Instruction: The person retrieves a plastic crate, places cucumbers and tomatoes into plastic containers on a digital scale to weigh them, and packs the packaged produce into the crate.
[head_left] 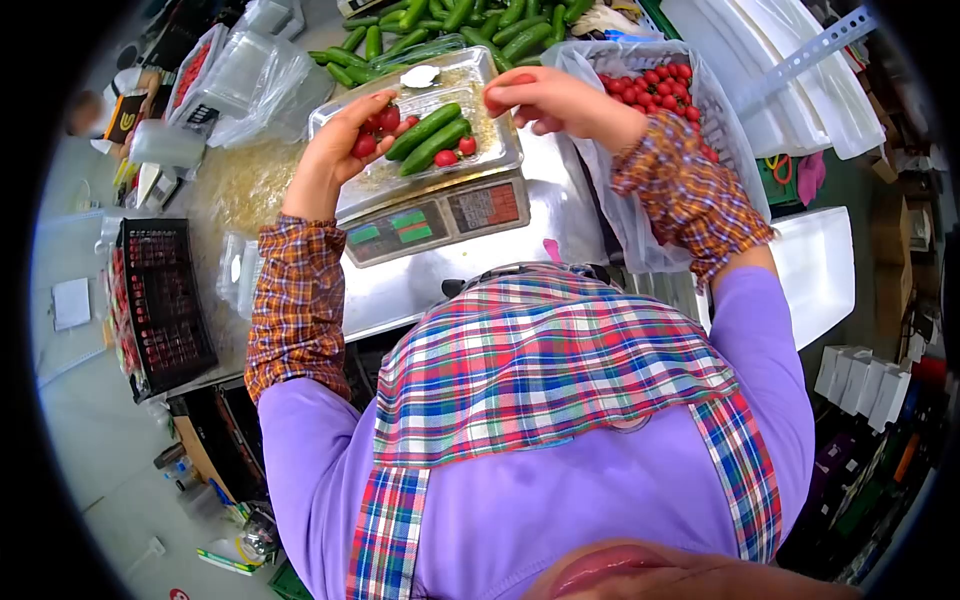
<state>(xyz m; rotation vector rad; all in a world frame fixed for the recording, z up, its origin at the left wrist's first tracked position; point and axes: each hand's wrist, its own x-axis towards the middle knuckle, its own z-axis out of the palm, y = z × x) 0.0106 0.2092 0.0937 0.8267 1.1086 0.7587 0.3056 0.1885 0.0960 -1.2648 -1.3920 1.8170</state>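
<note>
My left hand [345, 140] is curled around several red tomatoes [388, 118] at the left side of the scale [440, 218]. On the scale lies a clear plastic tray [462, 92] holding two green cucumbers [424, 131] side by side, with small red tomatoes [467, 145] beside them. Above the tray's right edge, my right hand [560, 98] pinches a red tomato [508, 88] between thumb and fingers. To its right, a lined crate [742, 130] holds many red tomatoes [655, 90].
A pile of cucumbers [520, 38] lies behind the scale. Plastic bags and clear trays [262, 85] stand at the left, with a black crate [165, 305] nearer. White foam sheets [780, 60] are at the upper right. Part of a person [130, 95] shows at the far left.
</note>
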